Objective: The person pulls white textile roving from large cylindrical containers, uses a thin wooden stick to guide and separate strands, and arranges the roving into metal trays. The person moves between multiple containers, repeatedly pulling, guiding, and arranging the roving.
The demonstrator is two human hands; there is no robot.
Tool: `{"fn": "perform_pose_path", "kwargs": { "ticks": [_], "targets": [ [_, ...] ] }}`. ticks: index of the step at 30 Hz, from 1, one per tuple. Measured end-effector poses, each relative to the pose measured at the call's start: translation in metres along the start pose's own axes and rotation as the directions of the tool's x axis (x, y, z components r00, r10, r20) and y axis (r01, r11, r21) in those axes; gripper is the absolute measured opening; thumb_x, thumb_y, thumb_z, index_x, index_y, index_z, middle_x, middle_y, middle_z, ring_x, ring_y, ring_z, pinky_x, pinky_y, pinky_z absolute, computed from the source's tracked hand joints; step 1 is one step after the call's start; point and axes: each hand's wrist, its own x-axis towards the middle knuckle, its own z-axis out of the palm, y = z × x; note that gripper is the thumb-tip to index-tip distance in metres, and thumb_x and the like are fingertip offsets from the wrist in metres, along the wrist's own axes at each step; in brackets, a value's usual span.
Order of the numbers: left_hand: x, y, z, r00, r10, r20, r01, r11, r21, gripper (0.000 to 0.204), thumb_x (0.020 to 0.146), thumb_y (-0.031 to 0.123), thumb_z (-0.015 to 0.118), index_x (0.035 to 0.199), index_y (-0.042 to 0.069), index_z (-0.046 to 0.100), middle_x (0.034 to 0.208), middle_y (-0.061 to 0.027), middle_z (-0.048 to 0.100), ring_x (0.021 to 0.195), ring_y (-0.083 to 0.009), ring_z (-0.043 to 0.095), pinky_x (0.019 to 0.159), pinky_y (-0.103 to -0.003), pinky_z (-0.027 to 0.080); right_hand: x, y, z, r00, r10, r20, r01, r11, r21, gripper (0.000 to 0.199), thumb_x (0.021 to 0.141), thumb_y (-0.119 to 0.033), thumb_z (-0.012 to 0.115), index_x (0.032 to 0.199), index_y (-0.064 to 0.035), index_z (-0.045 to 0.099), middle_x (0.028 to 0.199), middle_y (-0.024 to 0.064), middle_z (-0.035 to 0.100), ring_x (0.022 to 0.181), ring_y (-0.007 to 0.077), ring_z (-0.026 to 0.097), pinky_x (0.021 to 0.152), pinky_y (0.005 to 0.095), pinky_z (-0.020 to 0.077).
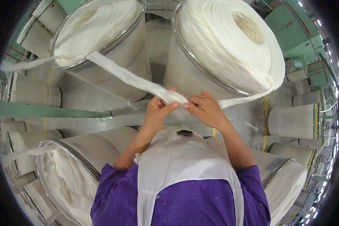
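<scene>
Purple sleeves and a white apron are filling the bottom of the view, right under the camera. Big metal-rimmed cans are standing all around, the right can heaped with coiled white fibre and the left can likewise. From the left one, a thick white sliver strand is running down to the hands, meeting a thinner end coming off the right can. Left hand and right hand are both pinching it, grips closed on the strand, fingertips almost touching.

Green metal rail, grey floor, white apron, purple shirt, green machine, smaller cans
</scene>
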Motion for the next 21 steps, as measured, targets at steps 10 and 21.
{"fn": "perform_pose_path", "kwargs": {
  "ticks": [10, 21],
  "targets": [
    [0.007, 0.023, -0.001, 0.968, -0.232, -0.094, 0.190, 0.925, -0.328, 0.040, 0.093, 0.006, 0.055, 0.131, -0.001, 0.043, 0.122, -0.0197, 0.059, 0.111, -0.0256, 0.059, 0.094, -0.036, 0.048, -0.003, 0.011, 0.013, 0.954, 0.289, -0.074, -0.176, 0.744, 0.644, 0.032, 0.096, -0.033, 0.056, 0.095, -0.0021, 0.061, 0.080, 0.0007, 0.061, 0.075, 0.0067, 0.053, 0.071, 0.0244, 0.0438],
    [0.004, 0.023, 0.018, 0.974, -0.226, -0.030, 0.213, 0.949, -0.231, 0.046, 0.090, 0.007, 0.060, 0.133, 0.000, 0.044, 0.114, -0.0077, 0.061, 0.105, -0.0158, 0.057, 0.094, -0.031, 0.044, 0.002, -0.009, 0.019, 0.936, 0.327, -0.134, -0.146, 0.702, 0.697, 0.027, 0.079, -0.016, 0.076, 0.094, -0.0015, 0.059, 0.082, -0.0008, 0.060, 0.072, 0.0057, 0.052, 0.064, 0.0204, 0.0436]
  ]
}}
